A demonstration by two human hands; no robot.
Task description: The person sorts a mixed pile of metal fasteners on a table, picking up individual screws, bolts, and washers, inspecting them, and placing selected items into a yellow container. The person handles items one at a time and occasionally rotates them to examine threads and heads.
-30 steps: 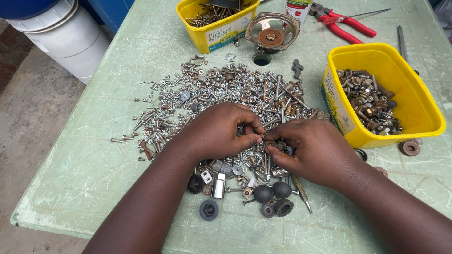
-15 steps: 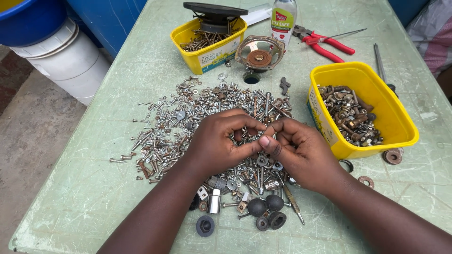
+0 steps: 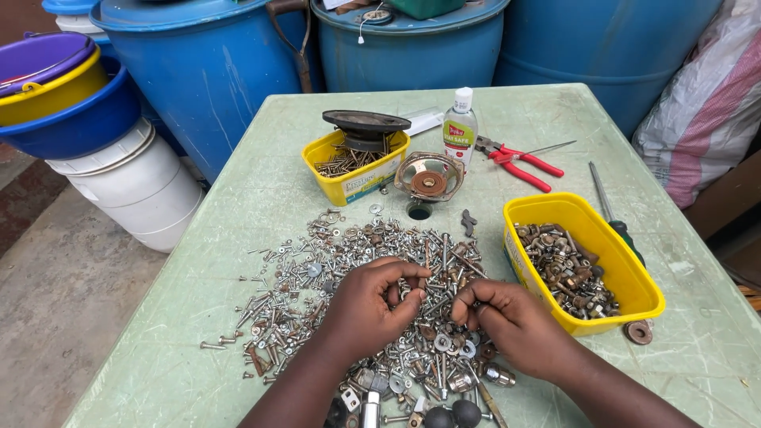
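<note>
A wide heap of screws, bolts, nuts and washers [image 3: 349,261] covers the near half of the pale green table [image 3: 238,198]. My left hand [image 3: 369,305] rests on the heap, fingers curled with the tips pinching small pieces. My right hand [image 3: 511,321] lies beside it on the right, fingers bent down into the hardware, thumb and forefinger pinched together. What each pinch holds is too small to make out. A yellow tub [image 3: 634,277] holding rusty nuts and bolts stands just right of my right hand.
A smaller yellow tub [image 3: 353,182] of screws with a dark speaker on top stands farther back. A round speaker part [image 3: 429,176], a small clear bottle [image 3: 460,127], red-handled pliers [image 3: 523,162] and a screwdriver [image 3: 606,202] lie beyond. Blue barrels [image 3: 214,71], stacked buckets [image 3: 119,182] surround the table.
The view has tilted up, so the barrels and table's far end now show. My hands have drawn slightly apart and sit lower in the picture, still on the heap.
</note>
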